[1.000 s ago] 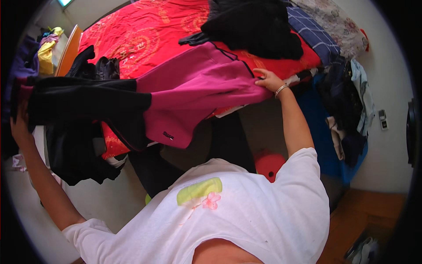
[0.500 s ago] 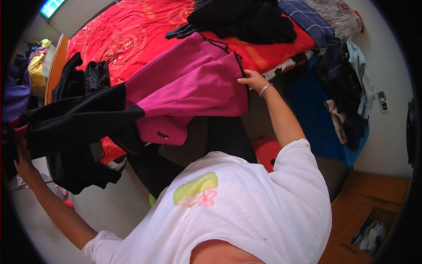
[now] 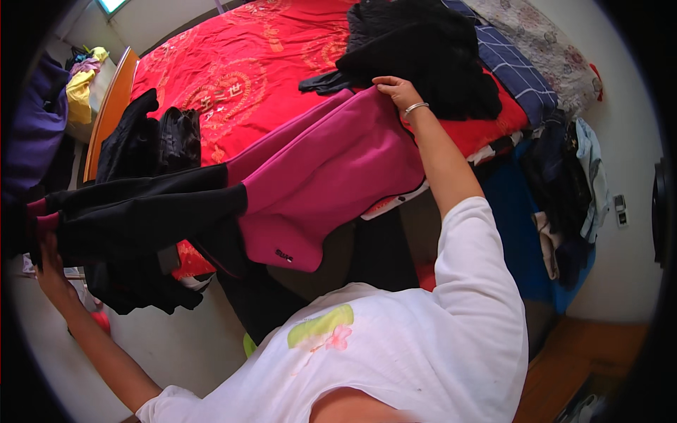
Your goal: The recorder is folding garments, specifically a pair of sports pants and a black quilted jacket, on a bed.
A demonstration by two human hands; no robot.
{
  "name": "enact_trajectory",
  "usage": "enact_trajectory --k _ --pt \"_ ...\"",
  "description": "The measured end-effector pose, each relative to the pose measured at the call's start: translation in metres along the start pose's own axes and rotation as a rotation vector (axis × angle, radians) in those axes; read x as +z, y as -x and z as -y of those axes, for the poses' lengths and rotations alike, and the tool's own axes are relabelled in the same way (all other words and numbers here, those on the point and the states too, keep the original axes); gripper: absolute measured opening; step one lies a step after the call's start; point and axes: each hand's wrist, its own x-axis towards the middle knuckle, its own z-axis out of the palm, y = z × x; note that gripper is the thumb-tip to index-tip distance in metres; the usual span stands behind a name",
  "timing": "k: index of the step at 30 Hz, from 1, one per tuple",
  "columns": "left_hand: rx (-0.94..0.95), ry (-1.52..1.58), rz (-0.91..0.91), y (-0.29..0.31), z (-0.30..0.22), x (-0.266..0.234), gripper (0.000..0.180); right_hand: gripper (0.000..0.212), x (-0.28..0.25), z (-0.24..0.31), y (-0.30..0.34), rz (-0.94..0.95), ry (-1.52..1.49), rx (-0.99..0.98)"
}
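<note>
Head view: magenta-and-black garment (image 3: 321,169) stretched beside bed (image 3: 282,32); right hand (image 3: 402,94), fingers pinching edge; left hand (image 3: 53,271), fingers at cuff (image 3: 48,223), closure unclear. Loose grip could drop that end.

Note blue checked fabric (image 3: 516,65) beside floral fabric (image 3: 541,44), upper right; yellow cloth (image 3: 79,97), upper left; wall fixture (image 3: 620,210), right.
</note>
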Motion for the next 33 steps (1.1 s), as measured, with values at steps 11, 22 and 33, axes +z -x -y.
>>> enact_trajectory --k 11,22,33 --pt "-0.088 -0.035 0.003 -0.018 0.028 -0.011 0.041 0.035 0.032 -0.040 -0.073 0.174 1.085 -0.125" --pt "-0.075 -0.097 0.010 -0.028 0.030 -0.013 0.034 0.066 0.070 -0.021 -0.059 0.596 1.687 -0.318" --pt "0.697 -1.310 -0.080 -0.018 -0.074 -0.053 0.028 0.029 -0.030 0.146 0.031 0.195 0.826 -0.819"
